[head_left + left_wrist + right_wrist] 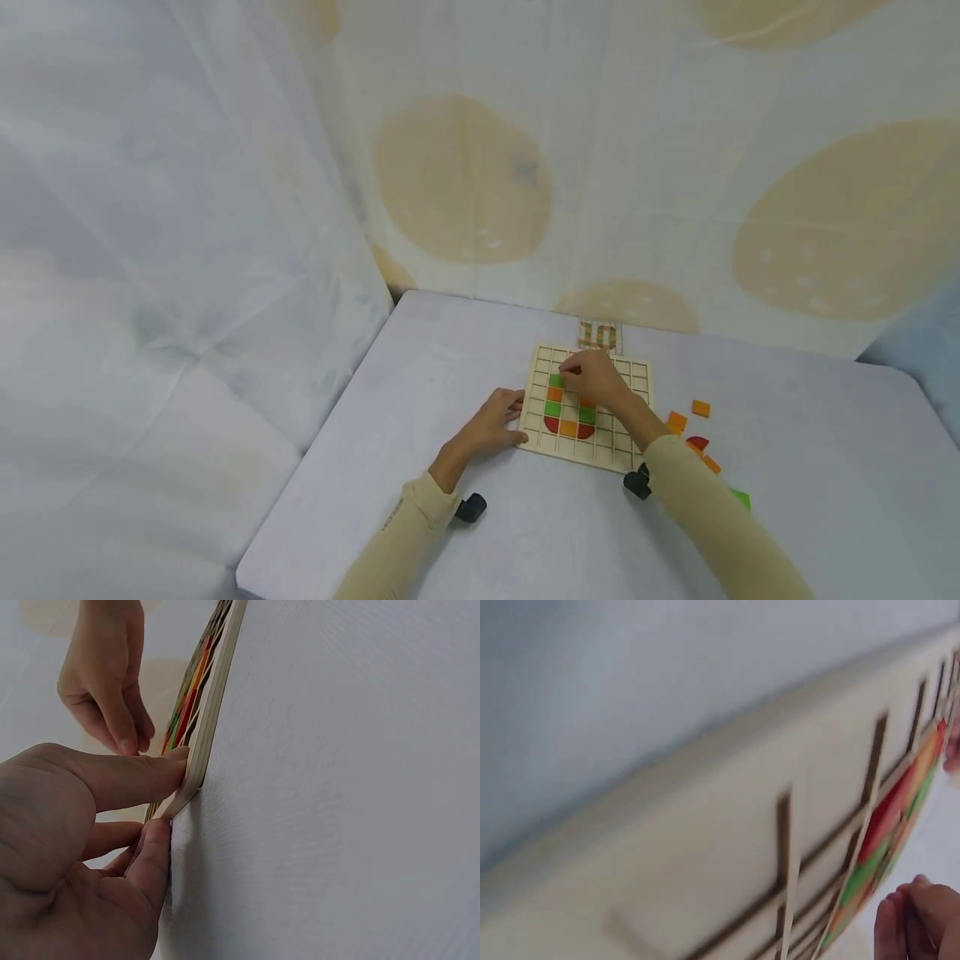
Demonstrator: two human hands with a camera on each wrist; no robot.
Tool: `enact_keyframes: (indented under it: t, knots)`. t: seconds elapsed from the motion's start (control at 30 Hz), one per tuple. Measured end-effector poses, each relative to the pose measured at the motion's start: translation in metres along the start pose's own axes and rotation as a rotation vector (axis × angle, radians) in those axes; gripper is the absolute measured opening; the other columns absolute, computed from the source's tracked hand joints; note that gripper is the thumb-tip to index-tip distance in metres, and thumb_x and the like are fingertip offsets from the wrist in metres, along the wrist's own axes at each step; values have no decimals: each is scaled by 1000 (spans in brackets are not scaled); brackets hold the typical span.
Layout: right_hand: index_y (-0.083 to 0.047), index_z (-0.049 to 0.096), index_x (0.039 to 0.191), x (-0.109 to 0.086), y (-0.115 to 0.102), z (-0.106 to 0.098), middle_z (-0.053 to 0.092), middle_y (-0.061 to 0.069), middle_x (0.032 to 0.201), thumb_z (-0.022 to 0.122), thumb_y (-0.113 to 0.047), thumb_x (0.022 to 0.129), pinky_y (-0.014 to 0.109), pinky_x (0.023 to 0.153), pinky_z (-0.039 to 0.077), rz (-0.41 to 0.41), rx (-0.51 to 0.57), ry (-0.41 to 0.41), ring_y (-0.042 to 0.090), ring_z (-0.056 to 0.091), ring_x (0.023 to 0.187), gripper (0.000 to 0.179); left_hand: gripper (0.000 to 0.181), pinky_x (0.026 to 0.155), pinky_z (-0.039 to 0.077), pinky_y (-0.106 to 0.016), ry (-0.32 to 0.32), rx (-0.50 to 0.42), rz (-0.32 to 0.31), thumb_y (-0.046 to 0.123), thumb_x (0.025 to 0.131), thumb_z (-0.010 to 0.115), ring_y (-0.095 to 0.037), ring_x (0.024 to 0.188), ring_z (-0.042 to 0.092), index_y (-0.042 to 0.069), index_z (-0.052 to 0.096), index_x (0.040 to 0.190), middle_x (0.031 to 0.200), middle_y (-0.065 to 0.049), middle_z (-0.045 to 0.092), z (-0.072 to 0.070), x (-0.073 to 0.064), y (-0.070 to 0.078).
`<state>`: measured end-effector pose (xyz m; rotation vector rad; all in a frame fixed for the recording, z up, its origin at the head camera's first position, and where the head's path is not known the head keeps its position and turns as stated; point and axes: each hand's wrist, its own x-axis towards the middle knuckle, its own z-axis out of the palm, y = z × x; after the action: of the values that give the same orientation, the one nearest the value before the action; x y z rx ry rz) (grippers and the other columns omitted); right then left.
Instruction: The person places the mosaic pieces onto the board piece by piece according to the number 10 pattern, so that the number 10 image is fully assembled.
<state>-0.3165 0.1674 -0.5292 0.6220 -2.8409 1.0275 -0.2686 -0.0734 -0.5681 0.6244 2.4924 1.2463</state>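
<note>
Two hands are working at the wooden board (600,457), which is lying on the white table (435,358). My left hand (491,423) is bracing its near-left corner — thumb on the corner, bent fingers against the left side. My right hand (592,379) is reaching over the far half of the grid, thumb and fingertips together beside a green tile (557,380); whether they are clamping a piece I cannot tell. Nearer me, two rounded red pieces (551,425) are flanking an orange tile (568,429). Loose pieces (701,408) are lying to the right, and a patterned card (597,335) is lying past the far edge.

I am judging the step to be seating tiles in cells. Doing it well is, I think, a matter of squaring each tile to the ridges, pressing it flat with one fingertip — and letting my left hand take the push, so nothing is skidding.
</note>
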Motion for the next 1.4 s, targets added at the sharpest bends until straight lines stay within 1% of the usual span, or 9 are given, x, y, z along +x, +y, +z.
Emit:
enact_keyframes:
  t: [0.1,0.23,0.4,0.53,0.7,0.9,1.03,1.27,1.4]
  knots:
    - [2,75,99,-9,5,-15,72,13,94,69,-7,90,39,71,61,-3,40,61,26,68,84,14,78,104,41,-17,3,10,-8,5,80,79,-14,121,48,2,38,147,131,-5,42,2,0,-1]
    - [2,74,99,-25,14,-39,72,12,94,69,-9,91,39,72,61,29,28,118,27,68,84,15,78,104,42,-18,18,10,-16,7,80,79,-14,119,48,4,39,147,132,-5,43,2,-1,-2]
    - [2,74,98,-52,28,-66,72,12,93,68,-9,91,42,72,61,91,-24,157,29,68,84,15,78,104,41,-17,17,1,-18,6,81,79,-14,120,48,5,38,148,134,-6,42,0,-2,-4]
    - [2,74,99,-76,40,-82,72,12,92,68,-11,91,44,72,61,138,-67,152,30,68,84,16,79,104,41,-16,9,0,-22,6,81,78,-14,121,48,6,37,148,135,-5,41,-1,-3,-5]
    - [2,73,103,-99,54,-97,71,10,94,68,-13,91,45,75,60,196,-87,43,29,67,87,19,79,104,41,-17,14,14,-22,7,82,78,-14,121,47,6,37,148,134,-5,41,-2,-5,-6]
    - [0,72,105,-118,57,-107,71,9,96,69,-14,89,47,77,59,264,-87,-95,28,64,89,22,79,105,40,-19,18,8,-24,7,81,79,-14,121,47,6,37,148,134,-5,41,-5,-5,-6]
    - [-1,72,104,-127,62,-111,71,7,95,72,-13,86,45,78,59,290,-100,-163,24,64,86,22,79,106,40,-19,16,5,-24,7,81,79,-15,121,47,6,37,148,134,-5,41,-6,-5,-5]
    - [-3,73,101,-136,76,-110,70,4,94,76,-2,78,45,80,58,316,-83,-295,21,63,84,23,79,105,41,-19,11,0,-34,7,81,79,-13,121,48,6,37,148,133,-5,41,-4,-4,-7]
    - [-4,73,101,-137,78,-106,69,1,93,76,3,75,46,81,58,310,-78,-320,21,62,86,27,79,105,41,-19,17,1,-28,6,81,79,-14,122,48,6,37,148,133,-5,42,-3,-4,-9]
